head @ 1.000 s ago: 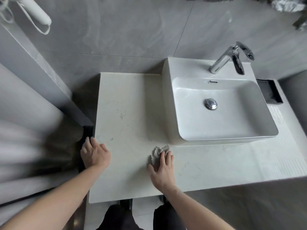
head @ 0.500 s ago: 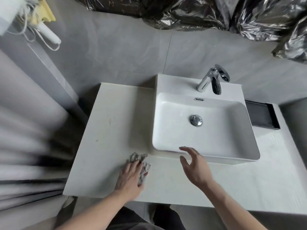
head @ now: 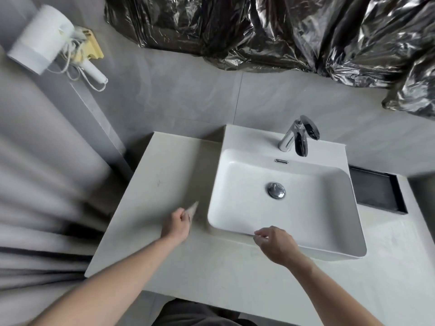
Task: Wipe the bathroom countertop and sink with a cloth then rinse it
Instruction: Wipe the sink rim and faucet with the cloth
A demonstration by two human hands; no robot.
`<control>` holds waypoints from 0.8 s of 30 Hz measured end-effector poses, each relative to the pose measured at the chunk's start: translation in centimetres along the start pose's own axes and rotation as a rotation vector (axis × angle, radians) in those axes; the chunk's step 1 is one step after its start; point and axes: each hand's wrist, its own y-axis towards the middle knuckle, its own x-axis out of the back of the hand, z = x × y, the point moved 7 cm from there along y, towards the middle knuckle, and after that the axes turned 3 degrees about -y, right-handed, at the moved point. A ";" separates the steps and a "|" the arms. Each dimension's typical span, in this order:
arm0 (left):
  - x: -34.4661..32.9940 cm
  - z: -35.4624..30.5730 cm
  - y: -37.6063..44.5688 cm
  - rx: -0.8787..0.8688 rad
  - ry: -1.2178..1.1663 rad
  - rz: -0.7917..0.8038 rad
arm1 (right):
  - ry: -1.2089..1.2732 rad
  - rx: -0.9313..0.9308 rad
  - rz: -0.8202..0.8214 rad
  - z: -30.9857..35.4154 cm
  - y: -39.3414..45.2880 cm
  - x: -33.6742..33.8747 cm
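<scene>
Head view, looking down over the vanity: no brand, label or writing can be read on anything here, not on the faucet (head: 297,137) nor on the white hair dryer (head: 44,38) hanging on the grey wall up to the left.

The cloth (head: 192,209) is a small, pale grey-beige scrap, bunched in the left hand (head: 176,225) so that only a blurred tip pokes out past the knuckles. That hand is curled into a fist around it, over the pale countertop (head: 164,175), just beside the sink's left wall. Whether the cloth touches the stone is hard to say (the blur smears it).

The right hand (head: 275,243) holds nothing; its fingers are loosely curled, and the fingertips sit at the near rim of the sink (head: 329,243).

The sink is a white rectangular basin standing on top of the counter, with a chrome drain plug (head: 276,190) in the middle and a slot overflow below the faucet. A black tray (head: 376,191) lies at its right side. Crinkled silvery-black plastic sheeting (head: 282,31) covers the wall above.
</scene>
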 end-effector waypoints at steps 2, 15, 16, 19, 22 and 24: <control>1.9 -4.0 2.1 -0.018 -0.147 -0.020 | -0.009 -0.001 0.031 0.6 0.3 0.2; -1.1 -20.3 14.5 -0.158 -0.465 -0.012 | -0.051 -0.029 0.231 3.7 2.2 -3.0; -1.3 -21.5 15.1 -0.185 -0.468 -0.030 | -0.033 -0.036 0.239 3.6 2.2 -2.9; -3.0 -24.4 16.2 -0.326 -0.366 0.002 | 0.007 -0.065 0.234 3.5 2.4 -2.6; -6.2 -25.4 16.3 -0.529 -0.071 0.027 | -0.020 -0.071 0.217 4.2 2.5 -2.5; -7.8 -26.6 15.5 -0.653 0.080 0.043 | -0.049 -0.051 0.205 4.6 2.5 -2.4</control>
